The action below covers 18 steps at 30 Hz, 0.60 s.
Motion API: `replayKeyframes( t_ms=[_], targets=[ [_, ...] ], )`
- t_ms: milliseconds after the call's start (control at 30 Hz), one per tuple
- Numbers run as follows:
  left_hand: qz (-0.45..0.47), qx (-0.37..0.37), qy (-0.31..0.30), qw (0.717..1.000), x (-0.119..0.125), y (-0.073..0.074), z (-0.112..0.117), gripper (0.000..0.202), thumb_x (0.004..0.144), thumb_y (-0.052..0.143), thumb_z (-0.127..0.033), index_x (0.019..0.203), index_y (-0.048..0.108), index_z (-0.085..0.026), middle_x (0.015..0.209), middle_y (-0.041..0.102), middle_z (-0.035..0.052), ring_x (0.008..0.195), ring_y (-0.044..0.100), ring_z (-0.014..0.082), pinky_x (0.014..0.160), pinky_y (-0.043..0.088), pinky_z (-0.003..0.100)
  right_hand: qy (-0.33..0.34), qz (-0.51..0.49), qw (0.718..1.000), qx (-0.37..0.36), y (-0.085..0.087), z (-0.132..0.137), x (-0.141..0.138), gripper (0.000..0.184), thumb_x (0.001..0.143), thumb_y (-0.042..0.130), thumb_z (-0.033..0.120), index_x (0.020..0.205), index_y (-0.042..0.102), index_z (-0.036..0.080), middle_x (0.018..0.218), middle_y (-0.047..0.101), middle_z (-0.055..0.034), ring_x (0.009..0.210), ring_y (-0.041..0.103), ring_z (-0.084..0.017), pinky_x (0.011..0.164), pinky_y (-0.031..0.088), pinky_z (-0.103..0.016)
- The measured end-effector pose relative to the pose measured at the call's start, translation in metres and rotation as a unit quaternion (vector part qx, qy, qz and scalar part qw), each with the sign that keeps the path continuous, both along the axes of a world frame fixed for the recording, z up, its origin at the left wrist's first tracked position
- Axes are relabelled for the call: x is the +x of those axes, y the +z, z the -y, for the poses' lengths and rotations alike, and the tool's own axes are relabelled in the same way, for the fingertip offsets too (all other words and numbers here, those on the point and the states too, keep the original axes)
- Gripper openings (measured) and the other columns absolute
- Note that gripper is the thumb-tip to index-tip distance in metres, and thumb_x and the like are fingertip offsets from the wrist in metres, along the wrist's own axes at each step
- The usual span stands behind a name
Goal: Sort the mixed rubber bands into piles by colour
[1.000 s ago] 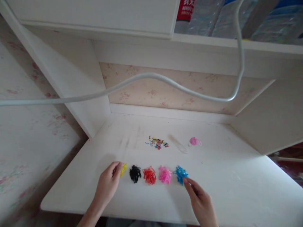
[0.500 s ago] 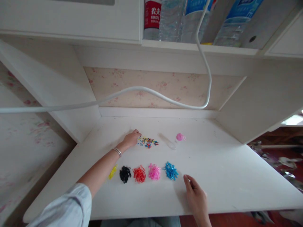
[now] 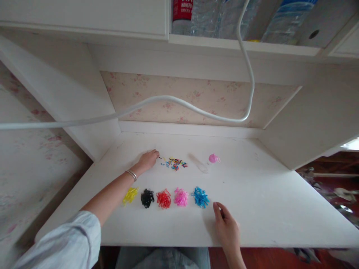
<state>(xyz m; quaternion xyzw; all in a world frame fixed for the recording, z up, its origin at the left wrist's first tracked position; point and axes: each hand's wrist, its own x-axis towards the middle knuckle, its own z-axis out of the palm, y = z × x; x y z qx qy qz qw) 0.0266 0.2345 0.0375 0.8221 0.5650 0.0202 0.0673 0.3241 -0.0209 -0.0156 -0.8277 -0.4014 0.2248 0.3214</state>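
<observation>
My left hand (image 3: 148,160) is closed in a pinch just left of a mixed pile of small coloured rubber bands (image 3: 176,163). A small black rubber band (image 3: 160,157) shows at its fingertips. Nearer to me lie separate heaps in a row: yellow bands (image 3: 130,195), black bands (image 3: 147,198), red bands (image 3: 163,198), pink bands (image 3: 181,197) and blue bands (image 3: 201,197). My right hand (image 3: 227,226) rests to the right of the blue heap, fingers curled with thumb and forefinger together; what they hold, if anything, is hidden.
A pink object (image 3: 214,158) lies beyond the heaps on the white desk (image 3: 269,198). A white cable (image 3: 168,98) hangs across the view above the desk. Water bottles (image 3: 204,18) stand on the shelf overhead. Side panels bound the desk left and right.
My left hand has drawn away leftward from the mixed pile, with a black rubber band now visible at its fingertips. The view has shifted slightly; my right hand keeps its curled pose.
</observation>
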Motion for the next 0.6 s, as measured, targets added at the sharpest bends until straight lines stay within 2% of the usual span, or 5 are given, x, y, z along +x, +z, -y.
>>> replayKeyframes(
  t_ms=[67, 167, 300, 467, 600],
  targets=[
    [-0.001, 0.004, 0.036, 0.999, -0.006, 0.007, 0.005, 0.025, 0.090, 0.038, -0.020, 0.104, 0.059, -0.017, 0.109, 0.056, 0.0103, 0.094, 0.058, 0.0173, 0.081, 0.044, 0.030, 0.000, -0.001, 1.000, 0.004, 0.000, 0.001, 0.000, 0.053, 0.079, 0.038, 0.065, 0.098, 0.066, 0.024, 0.066, 0.064, -0.0003, 0.063, 0.058, -0.017, 0.058, 0.038, -0.023],
    [-0.004, -0.008, 0.074, 0.997, -0.015, 0.016, 0.021, 0.026, 0.088, 0.038, -0.022, 0.098, 0.062, -0.018, 0.110, 0.054, 0.0094, 0.089, 0.059, 0.0180, 0.077, 0.043, 0.029, 0.007, 0.004, 1.000, 0.002, 0.000, 0.002, -0.001, 0.054, 0.079, 0.038, 0.065, 0.099, 0.066, 0.023, 0.070, 0.066, -0.0015, 0.065, 0.059, -0.017, 0.060, 0.039, -0.023],
    [0.003, -0.053, 0.071, 0.996, -0.028, 0.023, 0.064, 0.024, 0.085, 0.043, -0.031, 0.089, 0.066, -0.024, 0.109, 0.056, 0.0033, 0.081, 0.060, 0.0149, 0.072, 0.042, 0.026, 0.013, 0.013, 1.000, -0.010, 0.000, 0.003, -0.002, 0.054, 0.079, 0.037, 0.065, 0.099, 0.066, 0.024, 0.072, 0.067, -0.0018, 0.065, 0.059, -0.017, 0.060, 0.039, -0.023],
    [0.015, -0.095, 0.059, 0.994, -0.042, 0.023, 0.124, 0.020, 0.082, 0.047, -0.034, 0.081, 0.065, -0.026, 0.100, 0.060, 0.0003, 0.076, 0.061, 0.0129, 0.067, 0.041, 0.024, 0.025, 0.025, 0.999, -0.020, 0.000, 0.001, -0.003, 0.055, 0.079, 0.036, 0.066, 0.098, 0.067, 0.025, 0.073, 0.068, -0.0020, 0.065, 0.059, -0.017, 0.059, 0.039, -0.023],
    [0.017, -0.109, 0.078, 0.991, -0.046, 0.016, 0.146, 0.021, 0.083, 0.046, -0.033, 0.079, 0.065, -0.026, 0.097, 0.060, 0.0007, 0.072, 0.062, 0.0140, 0.063, 0.040, 0.025, 0.026, 0.040, 0.998, -0.037, 0.003, 0.001, -0.005, 0.054, 0.079, 0.036, 0.065, 0.100, 0.066, 0.026, 0.075, 0.068, -0.0014, 0.067, 0.060, -0.018, 0.059, 0.038, -0.023]
  ],
)
